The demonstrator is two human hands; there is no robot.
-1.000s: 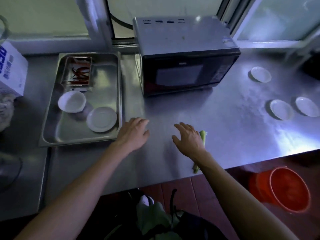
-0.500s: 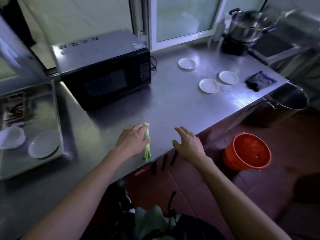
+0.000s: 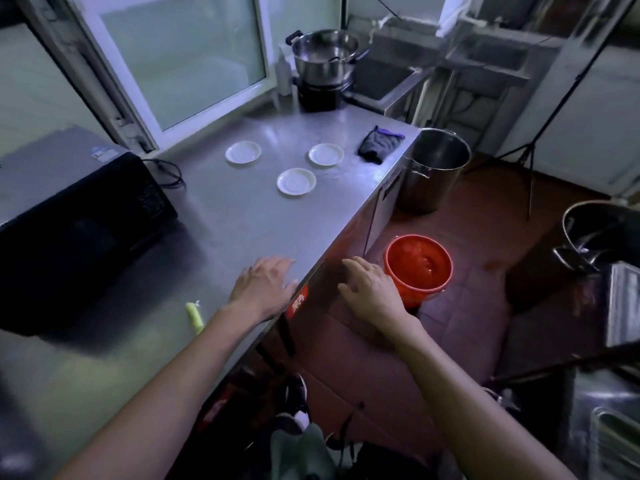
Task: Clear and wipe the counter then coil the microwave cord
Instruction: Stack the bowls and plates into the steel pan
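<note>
The steel counter is seen running away from the viewer, its right edge dropping to a red-brown tiled floor. A small green vegetable piece lies on it near the front, just beside the left forearm and close to the microwave. The microwave is set at the counter's left side, and its black cord is seen trailing loose behind its right rear corner. Three white saucers are spread over the far half, well apart from one another, with a dark cloth near the far right edge. A broad bare stretch of steel is left between the saucers and the hands.

The left hand is held over the counter's right edge, fingers relaxed and spread, nothing gripped; whether it touches the steel cannot be told. The right hand is held beyond the edge, over the floor, fingers likewise loose and empty. An orange bucket stands on the floor just beside it, and a tall steel pot is placed against the counter's far corner.
</note>
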